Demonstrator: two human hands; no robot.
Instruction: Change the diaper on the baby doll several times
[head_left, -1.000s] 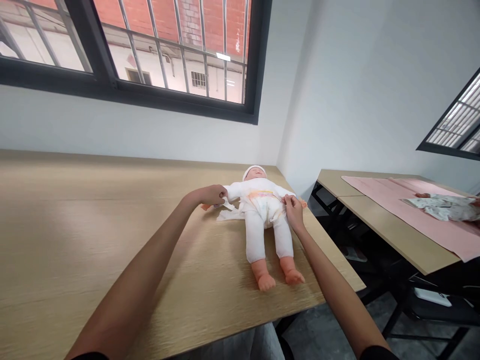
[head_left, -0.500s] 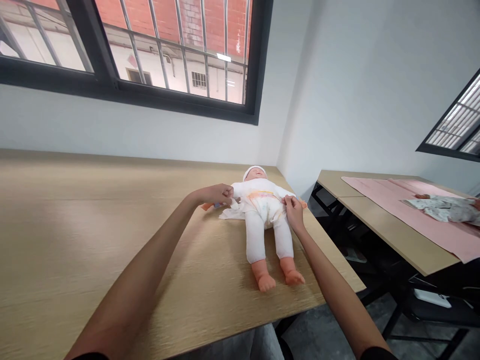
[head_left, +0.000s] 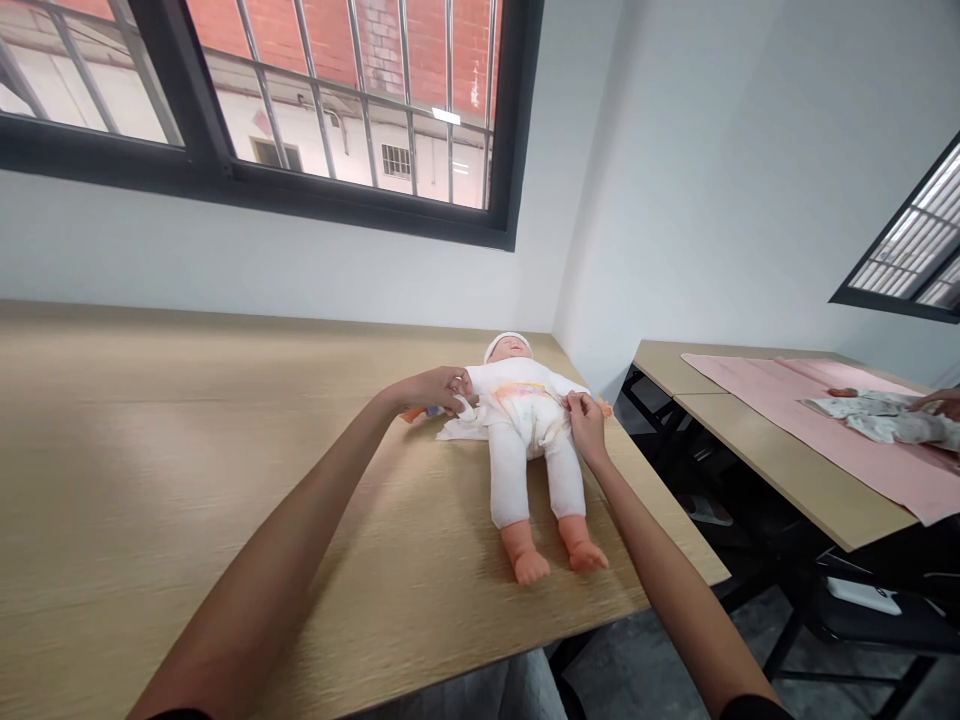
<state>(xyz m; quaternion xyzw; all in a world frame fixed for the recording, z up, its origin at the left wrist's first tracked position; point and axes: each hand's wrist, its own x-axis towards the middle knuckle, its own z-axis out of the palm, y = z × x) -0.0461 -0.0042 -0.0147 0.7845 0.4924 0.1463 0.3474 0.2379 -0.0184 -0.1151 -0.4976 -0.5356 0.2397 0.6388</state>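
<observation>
Currently the left hand (head_left: 448, 388) pinches a white flap (head_left: 466, 411) of the diaper (head_left: 532, 415), the right hand (head_left: 587, 420) its opposite edge; the doll (head_left: 509, 478) lies face-up on the table (head_left: 225, 450), pink cloth (head_left: 795, 410) nearby.

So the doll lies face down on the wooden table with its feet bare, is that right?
Not quite: the doll lies face up, as the head view shows. It is on the wooden table, and its feet are bare.
</observation>
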